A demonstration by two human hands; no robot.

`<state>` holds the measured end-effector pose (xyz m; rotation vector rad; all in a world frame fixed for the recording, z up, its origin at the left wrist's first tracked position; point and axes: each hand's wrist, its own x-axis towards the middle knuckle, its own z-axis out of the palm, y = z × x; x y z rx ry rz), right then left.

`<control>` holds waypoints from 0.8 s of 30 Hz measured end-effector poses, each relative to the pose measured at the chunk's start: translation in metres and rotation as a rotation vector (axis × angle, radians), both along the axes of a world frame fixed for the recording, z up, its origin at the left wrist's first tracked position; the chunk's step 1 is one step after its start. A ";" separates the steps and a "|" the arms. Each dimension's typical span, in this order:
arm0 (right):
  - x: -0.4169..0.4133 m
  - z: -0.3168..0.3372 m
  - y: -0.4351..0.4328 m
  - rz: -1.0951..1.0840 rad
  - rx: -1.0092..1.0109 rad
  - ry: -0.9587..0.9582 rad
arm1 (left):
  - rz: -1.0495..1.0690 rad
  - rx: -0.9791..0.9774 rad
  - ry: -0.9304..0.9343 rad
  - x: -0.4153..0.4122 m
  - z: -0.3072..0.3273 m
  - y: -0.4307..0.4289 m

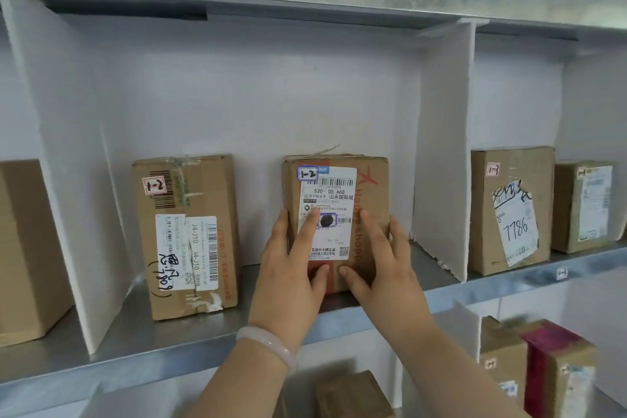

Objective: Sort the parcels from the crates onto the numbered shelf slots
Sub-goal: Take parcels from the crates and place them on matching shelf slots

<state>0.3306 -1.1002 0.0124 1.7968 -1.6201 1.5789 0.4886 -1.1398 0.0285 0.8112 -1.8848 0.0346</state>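
1. The left hand (291, 258) and right hand (380, 258) press straight fingers flat against the parcel (369, 187), gripping nothing.
2. The parcel stands upright on the shelf (169, 339).
3. Placing looks nearly finished; the next move is probably to let go.

My brown cardboard parcel (371, 193) wears a white barcoded label (327, 214) and orange print (368, 177). My smooth round bangle (268, 344) is milky pink

Upright cardboard parcel (369, 214), "1-2" label, mid shelf slot (190, 332)
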 end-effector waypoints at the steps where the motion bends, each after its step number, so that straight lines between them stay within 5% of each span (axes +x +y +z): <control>1: 0.000 0.000 -0.002 -0.001 0.006 0.000 | 0.004 0.000 -0.005 0.000 0.000 -0.002; 9: 0.001 0.003 0.011 -0.088 0.075 0.051 | 0.002 -0.008 0.000 0.001 -0.004 -0.002; 14: -0.001 -0.001 0.047 -0.169 -0.050 0.094 | 0.122 -0.167 -0.023 0.002 -0.001 0.013; 24: -0.087 -0.007 0.101 -0.218 -0.112 0.049 | -0.109 -0.334 -0.016 -0.090 -0.001 0.073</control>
